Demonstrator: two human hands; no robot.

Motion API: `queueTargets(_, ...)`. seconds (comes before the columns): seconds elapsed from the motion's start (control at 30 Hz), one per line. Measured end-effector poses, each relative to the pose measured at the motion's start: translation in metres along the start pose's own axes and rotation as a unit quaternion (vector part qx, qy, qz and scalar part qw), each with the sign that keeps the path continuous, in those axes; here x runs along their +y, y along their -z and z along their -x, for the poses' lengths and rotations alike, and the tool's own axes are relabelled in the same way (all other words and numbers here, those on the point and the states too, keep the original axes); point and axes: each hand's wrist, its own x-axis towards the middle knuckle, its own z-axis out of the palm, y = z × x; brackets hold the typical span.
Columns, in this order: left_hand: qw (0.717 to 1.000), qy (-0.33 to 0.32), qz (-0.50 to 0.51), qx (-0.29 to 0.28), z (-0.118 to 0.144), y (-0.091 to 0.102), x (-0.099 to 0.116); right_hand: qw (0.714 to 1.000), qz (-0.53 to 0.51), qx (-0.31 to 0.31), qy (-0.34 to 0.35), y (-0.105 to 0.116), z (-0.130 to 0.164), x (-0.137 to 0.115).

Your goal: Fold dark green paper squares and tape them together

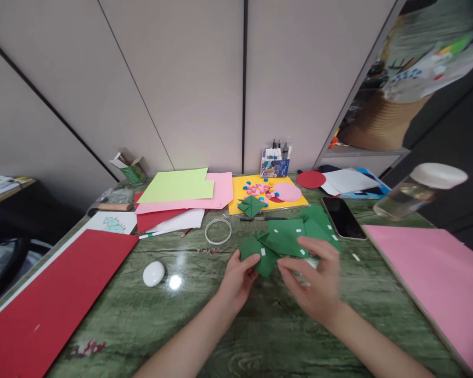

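Folded dark-green paper pieces (287,239) mid-table: left hand (238,278) pinches nearest piece's edge; right hand (315,283) open, blurred, fingers just over them.

You sit at a green, stone-look surface (205,325) that shines where a light hits it. In front of you stands a plain grey wall (189,84) made of big panels with dark lines between them. On your right, a shelf (372,152) sticks out from the wall. Far to your left sits another desk (8,188).
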Motion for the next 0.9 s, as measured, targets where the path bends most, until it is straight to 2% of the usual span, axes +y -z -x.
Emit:
queueTargets(0.17,0.996,-0.079,-0.034,0.01,0.004,-0.003,-0.003,0.999,0.005,-0.051,-0.007,-0.025,0.014,0.007)
queueTargets(0.3,0.988,-0.135,-0.071,0.003,0.008,-0.004,-0.007,0.996,-0.012,-0.071,-0.043,-0.027,0.016,0.006)
queueTargets(0.5,0.992,-0.109,-0.067,-0.012,0.012,-0.004,-0.011,0.991,-0.056,-0.098,-0.072,-0.023,0.017,0.002)
queueTargets(0.63,0.994,-0.09,-0.054,-0.025,0.014,-0.005,-0.012,0.989,-0.069,-0.095,-0.087,-0.02,0.015,0.002)
queueTargets(0.77,0.99,-0.112,-0.085,-0.006,0.015,-0.007,-0.012,0.994,-0.041,-0.063,-0.078,-0.018,0.013,0.002)
queueTargets(0.9,0.985,-0.135,-0.108,0.0,0.016,-0.008,-0.012,0.995,-0.034,-0.06,-0.076,-0.017,0.013,0.002)
